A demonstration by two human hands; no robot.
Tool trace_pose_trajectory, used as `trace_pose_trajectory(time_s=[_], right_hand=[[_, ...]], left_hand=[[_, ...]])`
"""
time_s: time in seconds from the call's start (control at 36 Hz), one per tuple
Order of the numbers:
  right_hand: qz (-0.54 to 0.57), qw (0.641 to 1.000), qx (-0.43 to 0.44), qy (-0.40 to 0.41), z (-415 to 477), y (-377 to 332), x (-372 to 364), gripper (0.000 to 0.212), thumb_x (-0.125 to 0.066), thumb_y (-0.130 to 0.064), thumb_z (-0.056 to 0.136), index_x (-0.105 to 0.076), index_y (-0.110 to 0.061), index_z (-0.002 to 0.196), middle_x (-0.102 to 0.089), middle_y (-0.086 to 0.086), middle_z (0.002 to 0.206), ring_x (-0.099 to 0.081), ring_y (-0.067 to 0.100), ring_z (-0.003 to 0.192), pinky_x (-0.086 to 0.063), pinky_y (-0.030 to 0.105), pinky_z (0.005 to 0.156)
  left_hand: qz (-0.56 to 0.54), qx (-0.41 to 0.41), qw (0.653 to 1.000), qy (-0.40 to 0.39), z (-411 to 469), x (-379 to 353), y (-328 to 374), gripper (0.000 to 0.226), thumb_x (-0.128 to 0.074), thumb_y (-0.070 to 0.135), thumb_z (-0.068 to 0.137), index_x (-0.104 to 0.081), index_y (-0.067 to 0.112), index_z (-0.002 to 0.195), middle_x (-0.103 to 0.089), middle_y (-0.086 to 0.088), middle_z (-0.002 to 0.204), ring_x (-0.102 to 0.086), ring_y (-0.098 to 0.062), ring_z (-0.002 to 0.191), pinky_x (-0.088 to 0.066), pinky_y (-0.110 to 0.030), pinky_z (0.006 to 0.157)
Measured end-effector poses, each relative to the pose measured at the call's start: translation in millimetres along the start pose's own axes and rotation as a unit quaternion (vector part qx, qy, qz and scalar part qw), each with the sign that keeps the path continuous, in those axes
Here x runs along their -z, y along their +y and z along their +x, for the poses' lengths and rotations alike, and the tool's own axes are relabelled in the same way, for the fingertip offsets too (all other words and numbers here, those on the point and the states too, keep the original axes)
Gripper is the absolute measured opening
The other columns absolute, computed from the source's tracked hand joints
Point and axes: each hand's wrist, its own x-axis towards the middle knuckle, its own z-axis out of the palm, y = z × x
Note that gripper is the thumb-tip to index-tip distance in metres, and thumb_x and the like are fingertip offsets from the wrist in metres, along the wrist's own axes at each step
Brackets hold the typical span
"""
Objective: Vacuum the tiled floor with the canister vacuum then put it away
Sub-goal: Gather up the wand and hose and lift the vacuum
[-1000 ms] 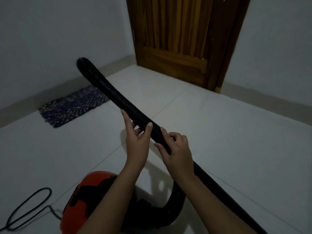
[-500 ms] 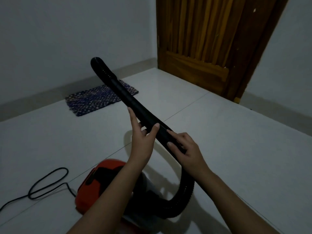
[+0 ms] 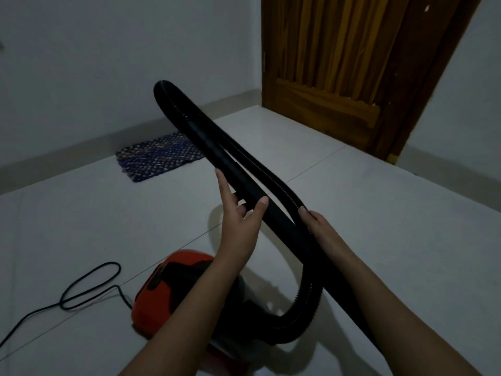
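A red and black canister vacuum [image 3: 173, 289] sits on the pale tiled floor [image 3: 366, 226] below my arms. Its black ribbed hose [image 3: 301, 316] loops up from the body, folds back at the top [image 3: 162, 90] and lies alongside the rigid black wand [image 3: 217, 153]. My left hand [image 3: 238, 213] cups the wand from below with thumb and fingers around it. My right hand [image 3: 322, 229] grips the hose against the wand lower down. The wand's lower end runs out of view behind my right forearm.
A black power cord [image 3: 81, 289] loops across the floor left of the vacuum. A blue patterned mat [image 3: 157, 156] lies by the left wall. A brown wooden door [image 3: 352, 63] stands shut in the far corner.
The view has swung left, so the door and mat sit further right. My right hand slid down the wand and now presses the folded hose against it. The left hand kept its hold.
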Motion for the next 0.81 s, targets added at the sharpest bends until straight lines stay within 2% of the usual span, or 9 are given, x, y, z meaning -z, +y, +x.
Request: trace_pose_trajectory(time_s=[0.08,0.11,0.14,0.22,0.28,0.42,0.53,0.64,0.81], right_hand=[[0.009,0.997,0.079,-0.005,-18,-14,4,0.038,-0.062,-0.054,0.081,-0.042,-0.041,0.111,-0.056,-0.011,0.105,-0.056,-0.004,0.089,-0.047,0.009,0.075],[-0.003,0.995,0.100,-0.008,-21,-20,5,0.041,-0.069,-0.049,0.080,-0.041,-0.045,0.109,-0.055,-0.011,0.107,-0.056,-0.004,0.090,-0.046,0.007,0.075],[-0.022,0.992,0.121,-0.004,-22,-23,6,0.054,-0.075,-0.053,0.073,-0.040,-0.048,0.114,-0.055,-0.008,0.116,-0.056,-0.001,0.099,-0.047,0.011,0.083],[-0.080,0.986,0.146,0.011,-19,-27,7,0.117,-0.083,-0.068,0.047,-0.024,-0.039,0.144,-0.039,-0.003,0.143,-0.045,0.015,0.128,-0.044,0.040,0.103],[-0.102,0.984,0.140,0.034,-20,-34,4,0.133,-0.085,-0.063,0.045,-0.009,-0.034,0.150,-0.031,-0.005,0.146,-0.037,0.016,0.133,-0.040,0.038,0.106],[-0.138,0.976,0.151,0.081,-26,-46,-13,0.125,-0.083,-0.031,0.069,0.010,-0.031,0.152,-0.030,0.004,0.139,-0.042,0.018,0.119,-0.038,0.025,0.089],[-0.183,0.957,0.193,0.118,-25,-50,-26,0.120,-0.079,-0.031,0.072,0.011,-0.033,0.151,-0.035,0.005,0.132,-0.043,0.011,0.098,-0.042,0.027,0.082],[-0.211,0.941,0.223,0.140,-23,-50,-32,0.118,-0.078,-0.035,0.073,0.010,-0.036,0.151,-0.036,0.005,0.133,-0.051,0.019,0.107,-0.047,0.033,0.085],[-0.238,0.927,0.249,0.150,-20,-49,-39,0.115,-0.075,-0.049,0.074,0.010,-0.035,0.151,-0.036,0.005,0.132,-0.052,0.022,0.113,-0.047,0.033,0.083]], left_hand=[[-0.007,-0.005,1.000,-0.017,2,-4,7,0.092,-0.058,0.009,0.090,0.007,0.045,0.144,-0.052,-0.010,0.131,-0.060,-0.014,0.110,-0.049,-0.021,0.093],[-0.009,-0.005,1.000,-0.025,3,-5,10,0.092,-0.057,0.008,0.090,0.008,0.045,0.144,-0.051,-0.011,0.131,-0.060,-0.015,0.111,-0.048,-0.023,0.095],[-0.009,-0.006,0.999,-0.033,4,-6,13,0.092,-0.057,0.008,0.090,0.009,0.044,0.144,-0.051,-0.012,0.132,-0.059,-0.017,0.113,-0.047,-0.024,0.097],[-0.013,0.004,0.998,-0.055,6,-7,20,0.093,-0.057,0.008,0.090,0.010,0.043,0.144,-0.047,-0.013,0.137,-0.053,-0.020,0.121,-0.042,-0.032,0.105],[-0.018,0.017,0.998,-0.066,6,-7,23,0.092,-0.057,0.008,0.090,0.010,0.042,0.145,-0.044,-0.013,0.139,-0.049,-0.021,0.125,-0.037,-0.036,0.110],[-0.030,0.040,0.996,-0.072,10,-2,31,0.092,-0.056,0.006,0.091,0.010,0.039,0.146,-0.042,-0.015,0.142,-0.048,-0.025,0.127,-0.035,-0.039,0.111],[-0.054,0.061,0.995,-0.049,15,3,35,0.091,-0.055,0.003,0.091,0.007,0.040,0.146,-0.048,-0.016,0.135,-0.054,-0.025,0.121,-0.038,-0.043,0.109],[-0.064,0.079,0.994,-0.036,20,7,36,0.087,-0.054,0.005,0.092,0.002,0.042,0.147,-0.052,-0.016,0.132,-0.060,-0.020,0.113,-0.042,-0.040,0.107],[-0.061,0.079,0.995,-0.015,24,10,30,0.087,-0.055,0.007,0.092,0.002,0.042,0.147,-0.056,-0.013,0.126,-0.062,-0.017,0.105,-0.045,-0.039,0.104]])
